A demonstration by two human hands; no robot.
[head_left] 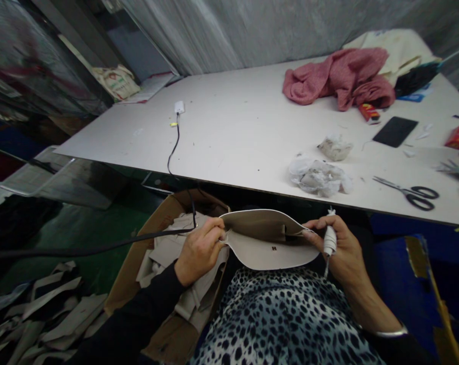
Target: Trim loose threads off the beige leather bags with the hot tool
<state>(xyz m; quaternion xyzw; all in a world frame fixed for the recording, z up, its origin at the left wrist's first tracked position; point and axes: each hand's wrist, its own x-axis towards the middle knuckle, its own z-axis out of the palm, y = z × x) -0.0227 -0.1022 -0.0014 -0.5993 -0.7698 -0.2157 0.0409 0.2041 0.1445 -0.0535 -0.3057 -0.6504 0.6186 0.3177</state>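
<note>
We are spreading a beige pouch (267, 249) open between both hands.
The pouch is lying level by our spotted garment (286, 314), near the front edge of the tabletop (229, 132), its mouth gaping; we are judging this an opening or looking-over step, the next move calling for an even hold at both ends. Our left hand (202, 248) is pinching the left end, back upward, forearm slanting from lower left above a cardboard box (132, 263). Our right hand (343, 251) is pinching the right end while also gripping a white-wrapped tool (330, 240), forearm slanting from lower right.
</note>
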